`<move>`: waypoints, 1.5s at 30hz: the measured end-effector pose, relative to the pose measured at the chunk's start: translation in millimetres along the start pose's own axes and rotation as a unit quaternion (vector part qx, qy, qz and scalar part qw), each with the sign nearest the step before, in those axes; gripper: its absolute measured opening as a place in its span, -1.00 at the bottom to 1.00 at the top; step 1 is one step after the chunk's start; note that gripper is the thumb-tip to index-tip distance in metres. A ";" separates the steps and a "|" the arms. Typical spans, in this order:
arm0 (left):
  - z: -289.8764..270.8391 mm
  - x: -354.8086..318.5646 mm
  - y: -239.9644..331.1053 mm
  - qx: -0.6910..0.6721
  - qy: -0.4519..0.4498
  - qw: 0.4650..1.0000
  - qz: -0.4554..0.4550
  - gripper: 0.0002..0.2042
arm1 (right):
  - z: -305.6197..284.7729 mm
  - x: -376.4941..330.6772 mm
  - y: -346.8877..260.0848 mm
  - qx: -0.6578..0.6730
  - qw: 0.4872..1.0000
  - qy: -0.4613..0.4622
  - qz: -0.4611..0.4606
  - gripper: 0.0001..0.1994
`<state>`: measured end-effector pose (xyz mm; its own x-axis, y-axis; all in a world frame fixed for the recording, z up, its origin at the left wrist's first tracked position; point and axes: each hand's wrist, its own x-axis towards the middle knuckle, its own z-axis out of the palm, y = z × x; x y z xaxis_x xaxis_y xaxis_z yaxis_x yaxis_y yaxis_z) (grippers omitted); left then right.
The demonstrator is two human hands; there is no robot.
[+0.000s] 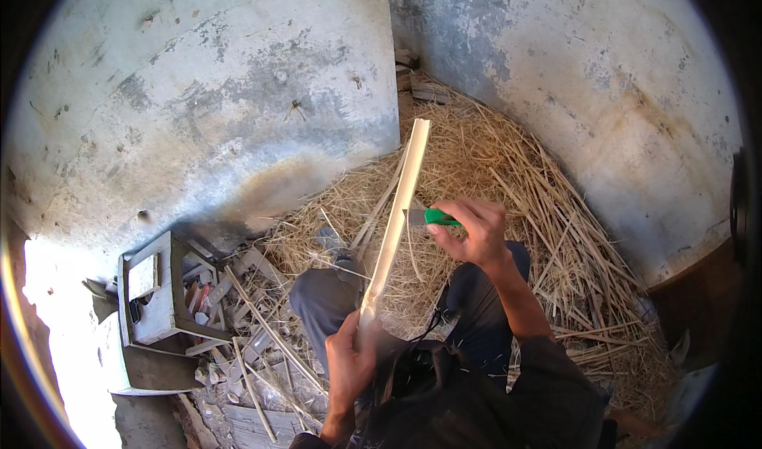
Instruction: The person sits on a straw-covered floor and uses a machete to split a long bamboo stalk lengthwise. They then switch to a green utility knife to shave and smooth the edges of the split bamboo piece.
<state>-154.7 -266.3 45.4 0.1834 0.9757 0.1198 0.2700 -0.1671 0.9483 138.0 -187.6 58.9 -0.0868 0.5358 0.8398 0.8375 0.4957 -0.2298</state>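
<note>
A: what are the hands doing?

B: right hand (479, 231) is curled snug round a green-handled knife (441, 218), blade aimed at nine o'clock. left hand (351, 360) is wrapped round the bottom end of a pale split strip (399, 211).

A: anything sketchy?

B: imo yeah. if the blade snags on tough grain and then lets go, it could skid down toward the left hand or left knee (313, 290). also I see nothing bracing the strip's top end, so a hard push might twist it in that one grip.

A: where's the strip sitting?

B: from the left hand it runs up to about half past twelve. from the right hand it's at nine, blade apparently touching its edge, thin sliver (412, 255) hanging at six from there.

A: further out?

B: straw pile (472, 151) at twelve from the right hand, wooden stool-looking thing (161, 314) around ten from the left.
</note>
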 end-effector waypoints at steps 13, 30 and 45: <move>-19.2 -28.0 -30.9 -0.039 -0.087 0.987 -0.130 -0.69 | -16.3 17.0 86.7 0.002 0.969 0.097 0.229 -0.55; -34.3 -0.7 -95.2 -0.292 -0.265 0.910 -0.126 -0.68 | -0.2 12.2 -36.2 0.571 0.767 0.044 0.289 -0.56; -55.0 -1.3 -132.3 -0.371 -0.406 0.830 -0.095 -0.57 | -16.3 7.9 -78.2 0.606 0.755 -0.080 0.236 -0.48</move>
<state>-242.6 -237.7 -64.1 0.8615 0.5077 -0.0051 -0.2343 0.4065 0.8831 80.6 -233.3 91.4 -0.0779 0.8757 0.4765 -0.3063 0.4338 -0.8474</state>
